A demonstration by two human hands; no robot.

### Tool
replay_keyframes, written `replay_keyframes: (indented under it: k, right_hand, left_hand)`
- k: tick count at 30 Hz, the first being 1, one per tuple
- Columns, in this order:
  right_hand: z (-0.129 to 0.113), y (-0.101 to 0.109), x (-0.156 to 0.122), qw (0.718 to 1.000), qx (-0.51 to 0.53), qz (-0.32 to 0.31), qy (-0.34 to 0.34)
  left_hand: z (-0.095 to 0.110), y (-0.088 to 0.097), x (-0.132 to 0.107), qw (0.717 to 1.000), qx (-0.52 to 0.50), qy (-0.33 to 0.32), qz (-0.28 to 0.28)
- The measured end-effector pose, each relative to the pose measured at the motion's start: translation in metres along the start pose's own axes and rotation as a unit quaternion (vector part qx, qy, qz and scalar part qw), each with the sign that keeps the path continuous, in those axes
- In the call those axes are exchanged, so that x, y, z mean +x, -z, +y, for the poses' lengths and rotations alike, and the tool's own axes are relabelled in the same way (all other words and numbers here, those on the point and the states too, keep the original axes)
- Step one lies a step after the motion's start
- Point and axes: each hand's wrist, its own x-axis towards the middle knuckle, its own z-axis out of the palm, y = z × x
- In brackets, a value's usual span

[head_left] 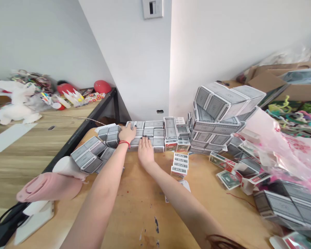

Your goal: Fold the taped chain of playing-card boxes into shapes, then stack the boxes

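Note:
Both my arms reach forward over a wooden table (134, 214). My left hand (128, 133), with a red string at the wrist, lies flat with fingers spread on a block of small grey patterned card boxes (150, 133) set in rows by the wall. My right hand (145, 150) rests just in front, its fingers stretched out against the front face of the same block. Neither hand grips a box. Three or so loose small packs (180, 163) lie just right of my right hand.
A tall heap of wrapped grey box bundles (220, 114) rises at the right, with more bundles (290, 204) and a pink plastic bag (282, 148) nearer. Grey bundles (90, 155) and a pink object (49, 186) lie left. A second table (20, 148) holds toys.

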Motion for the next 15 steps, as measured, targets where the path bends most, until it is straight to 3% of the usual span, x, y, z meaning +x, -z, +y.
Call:
replay_keyframes:
  k: [4,7,11,13,15]
  right_hand:
    - [-0.004,0.014,-0.004,1.000,0.019,-0.001,-0.004]
    - [-0.006,0.033,-0.021,0.999,0.039,0.005,0.020]
    - [-0.001,0.061,-0.076,0.974,0.166,0.054,0.145]
    - [0.005,0.071,-0.111,0.961,0.220,0.070,0.152]
    - [0.011,0.076,-0.143,0.955,0.251,0.065,0.141]
  left_hand:
    - [-0.004,0.007,0.002,1.000,0.018,-0.020,-0.011]
    - [-0.010,0.018,0.005,0.999,0.038,-0.034,0.003]
    - [-0.029,0.033,0.010,0.997,0.062,0.004,0.053]
    - [-0.042,0.038,0.015,0.996,0.071,0.046,0.041]
    - [-0.053,0.042,0.019,0.997,0.070,0.044,0.006]
